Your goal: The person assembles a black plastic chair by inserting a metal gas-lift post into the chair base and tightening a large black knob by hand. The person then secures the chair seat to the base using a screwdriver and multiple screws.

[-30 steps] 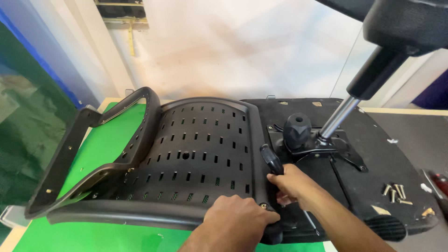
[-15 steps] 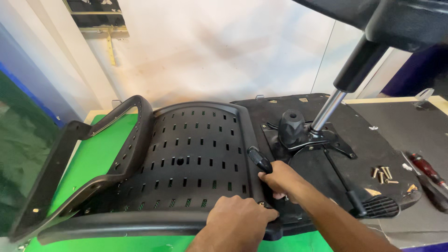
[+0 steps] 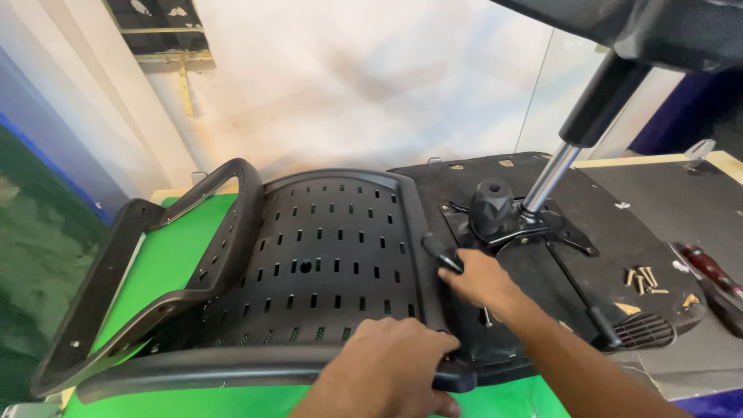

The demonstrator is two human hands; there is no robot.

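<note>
The backrest (image 3: 325, 263) lies flat on the green desk (image 3: 174, 255), its near edge clenched by the left hand (image 3: 387, 364). A black tool (image 3: 441, 253) is gripped by the right hand's (image 3: 484, 280) fingers at the seat joint; it could slip if pressed askew, and loose screws (image 3: 642, 280) could roll off.

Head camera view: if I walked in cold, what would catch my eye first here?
Most likely the big black slotted chair back lying flat on the green table in the middle, its armrest frame at the left. The left hand grips its near edge while the right hand holds a black-handled tool at its right side. Behind, a shiny gas cylinder rises from the upturned seat base.
</note>
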